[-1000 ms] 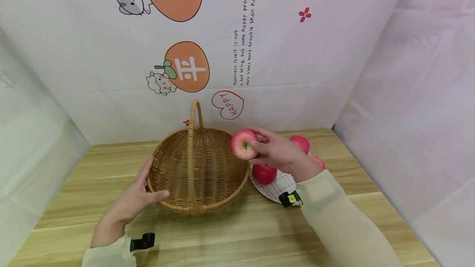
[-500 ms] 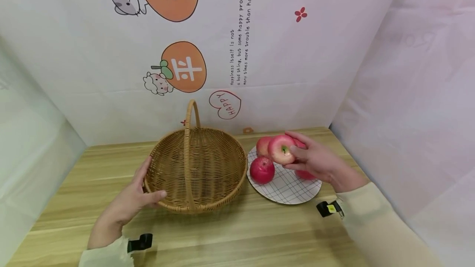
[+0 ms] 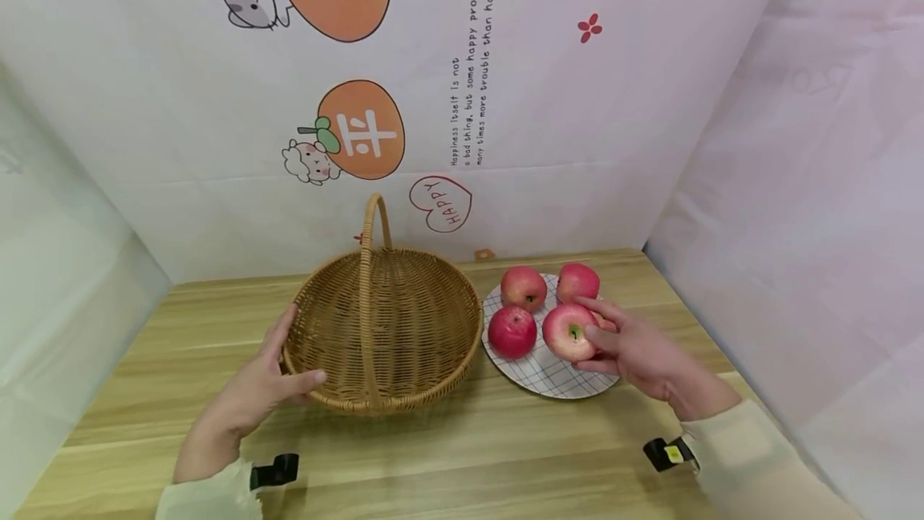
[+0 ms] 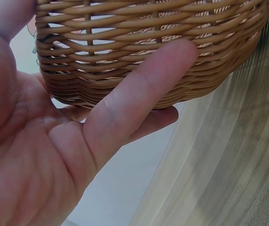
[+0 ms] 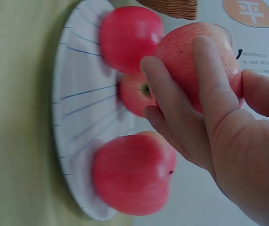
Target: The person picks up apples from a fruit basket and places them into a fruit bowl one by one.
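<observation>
My right hand [image 3: 638, 351] holds a pink-red apple [image 3: 566, 334] low over the near right part of a round white plate [image 3: 556, 379] with a grid pattern. In the right wrist view the fingers curl round the held apple [image 5: 181, 52], its short dark stem showing; whether it touches the plate cannot be told. Several other apples [image 3: 512, 332] lie on the plate, one partly hidden behind my fingers. My left hand [image 3: 253, 383] rests against the left side of a wicker basket [image 3: 426, 327], thumb at the rim. Its straight fingers [image 4: 139, 89] lie along the outer weave.
The basket's tall arched handle [image 3: 366, 295] rises across its middle. Both basket and plate stand on a wood-grain table [image 3: 404, 464]. A white printed cloth [image 3: 534, 103] hangs right behind, with more white cloth at both sides.
My right hand has carried its apple from beside the basket's right rim, rightward and down over the plate. More of the plate and its apples shows. My left hand stays at the basket.
</observation>
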Action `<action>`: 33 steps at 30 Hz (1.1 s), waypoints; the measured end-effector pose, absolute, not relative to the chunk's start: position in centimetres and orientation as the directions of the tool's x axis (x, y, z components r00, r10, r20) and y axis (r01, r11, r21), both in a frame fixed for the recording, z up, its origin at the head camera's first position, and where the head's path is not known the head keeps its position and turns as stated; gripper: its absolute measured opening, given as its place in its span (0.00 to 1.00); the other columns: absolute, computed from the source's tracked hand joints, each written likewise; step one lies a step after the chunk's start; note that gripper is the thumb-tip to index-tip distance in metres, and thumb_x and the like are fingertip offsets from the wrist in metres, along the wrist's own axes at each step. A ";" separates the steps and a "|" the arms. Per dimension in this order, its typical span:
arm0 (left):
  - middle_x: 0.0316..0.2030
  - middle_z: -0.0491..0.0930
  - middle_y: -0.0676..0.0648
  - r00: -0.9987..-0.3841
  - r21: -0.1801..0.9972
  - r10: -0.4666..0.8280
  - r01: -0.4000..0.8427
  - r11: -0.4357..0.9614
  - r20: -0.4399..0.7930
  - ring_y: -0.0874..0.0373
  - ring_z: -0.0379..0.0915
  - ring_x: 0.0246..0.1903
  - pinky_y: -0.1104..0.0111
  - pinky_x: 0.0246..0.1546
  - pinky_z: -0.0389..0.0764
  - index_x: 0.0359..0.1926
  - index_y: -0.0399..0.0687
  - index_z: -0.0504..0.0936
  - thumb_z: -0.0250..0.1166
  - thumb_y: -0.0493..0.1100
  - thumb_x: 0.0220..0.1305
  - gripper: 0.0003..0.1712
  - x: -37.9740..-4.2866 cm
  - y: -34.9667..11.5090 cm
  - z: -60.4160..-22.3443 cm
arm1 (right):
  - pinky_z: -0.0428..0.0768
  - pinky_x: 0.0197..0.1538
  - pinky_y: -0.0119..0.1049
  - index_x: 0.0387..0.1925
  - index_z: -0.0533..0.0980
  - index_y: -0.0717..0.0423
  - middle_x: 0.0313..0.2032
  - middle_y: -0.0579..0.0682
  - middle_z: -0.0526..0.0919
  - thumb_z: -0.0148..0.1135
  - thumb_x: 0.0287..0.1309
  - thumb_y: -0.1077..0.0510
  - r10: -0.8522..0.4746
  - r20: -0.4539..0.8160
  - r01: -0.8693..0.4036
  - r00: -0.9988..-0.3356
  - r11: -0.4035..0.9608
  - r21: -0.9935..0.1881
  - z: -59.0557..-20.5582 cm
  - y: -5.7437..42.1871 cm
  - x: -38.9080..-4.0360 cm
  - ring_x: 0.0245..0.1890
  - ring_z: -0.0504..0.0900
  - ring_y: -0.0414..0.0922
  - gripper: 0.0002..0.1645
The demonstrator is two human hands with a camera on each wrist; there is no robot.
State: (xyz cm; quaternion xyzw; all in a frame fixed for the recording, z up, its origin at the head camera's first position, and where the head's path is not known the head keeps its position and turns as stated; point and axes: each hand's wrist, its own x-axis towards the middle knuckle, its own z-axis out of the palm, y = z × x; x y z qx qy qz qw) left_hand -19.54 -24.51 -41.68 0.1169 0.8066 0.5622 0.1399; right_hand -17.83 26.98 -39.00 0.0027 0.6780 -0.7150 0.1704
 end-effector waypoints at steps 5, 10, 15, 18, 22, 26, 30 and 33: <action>0.74 0.15 0.36 -0.931 0.943 0.354 0.035 0.330 -0.089 0.39 0.83 0.30 0.33 0.62 0.51 0.77 0.68 0.23 0.69 0.41 0.65 0.66 -19.7 -24.5 -41.7 | 0.78 0.53 0.51 0.79 0.46 0.55 0.70 0.67 0.49 0.49 0.75 0.65 -0.244 -0.243 0.254 -0.939 -0.016 -0.967 -40.8 27.2 -17.2 0.50 0.78 0.56 0.38; 0.74 0.15 0.36 -0.930 0.944 0.354 0.029 0.328 -0.094 0.39 0.83 0.31 0.37 0.61 0.59 0.78 0.68 0.23 0.69 0.41 0.65 0.65 -19.7 -24.5 -41.8 | 0.78 0.53 0.51 0.79 0.44 0.59 0.69 0.71 0.50 0.51 0.73 0.68 -0.240 -0.236 0.251 -0.942 -0.034 -0.967 -42.1 27.2 -16.8 0.51 0.78 0.55 0.40; 0.74 0.16 0.37 -0.933 0.946 0.347 0.021 0.325 -0.099 0.38 0.83 0.31 0.40 0.59 0.63 0.78 0.69 0.24 0.69 0.41 0.66 0.65 -19.7 -24.5 -41.8 | 0.78 0.54 0.51 0.78 0.44 0.61 0.70 0.71 0.47 0.52 0.72 0.69 -0.237 -0.225 0.243 -0.945 -0.048 -0.969 -42.7 26.7 -16.8 0.51 0.77 0.54 0.42; 0.74 0.15 0.38 -0.933 0.946 0.344 0.013 0.324 -0.106 0.38 0.83 0.32 0.38 0.61 0.61 0.78 0.69 0.24 0.69 0.42 0.66 0.65 -19.7 -24.5 -41.7 | 0.78 0.54 0.51 0.78 0.43 0.61 0.70 0.73 0.45 0.49 0.73 0.69 -0.243 -0.223 0.240 -0.944 -0.045 -0.970 -42.9 26.4 -16.9 0.50 0.78 0.54 0.41; 0.74 0.14 0.38 -0.932 0.946 0.345 0.011 0.323 -0.107 0.38 0.83 0.32 0.34 0.62 0.53 0.77 0.70 0.23 0.69 0.42 0.66 0.65 -19.7 -24.5 -41.7 | 0.79 0.53 0.50 0.78 0.43 0.63 0.70 0.73 0.45 0.48 0.73 0.70 -0.226 -0.225 0.235 -0.948 -0.018 -0.972 -43.2 26.1 -17.0 0.49 0.78 0.54 0.39; 0.74 0.15 0.38 -0.934 0.946 0.339 0.007 0.323 -0.109 0.38 0.83 0.32 0.35 0.62 0.56 0.78 0.70 0.23 0.69 0.42 0.66 0.65 -19.7 -24.5 -41.8 | 0.80 0.52 0.49 0.77 0.44 0.64 0.70 0.73 0.45 0.49 0.73 0.69 -0.203 -0.227 0.227 -0.953 0.022 -0.974 -43.4 25.8 -17.1 0.49 0.78 0.52 0.39; 0.74 0.16 0.36 -0.936 0.944 0.334 0.005 0.330 -0.113 0.38 0.83 0.33 0.35 0.61 0.59 0.77 0.70 0.23 0.69 0.42 0.66 0.65 -19.7 -24.5 -41.9 | 0.80 0.51 0.49 0.77 0.45 0.64 0.70 0.72 0.45 0.49 0.73 0.69 -0.196 -0.230 0.227 -0.953 0.040 -0.973 -43.7 25.7 -17.3 0.48 0.79 0.53 0.39; 0.74 0.16 0.35 -0.936 0.948 0.334 -0.001 0.319 -0.113 0.38 0.83 0.33 0.37 0.59 0.62 0.77 0.70 0.23 0.69 0.42 0.66 0.65 -19.7 -24.5 -41.9 | 0.81 0.49 0.50 0.77 0.44 0.65 0.72 0.72 0.44 0.49 0.73 0.67 -0.196 -0.236 0.229 -0.952 0.056 -0.972 -43.8 25.6 -17.3 0.47 0.81 0.57 0.39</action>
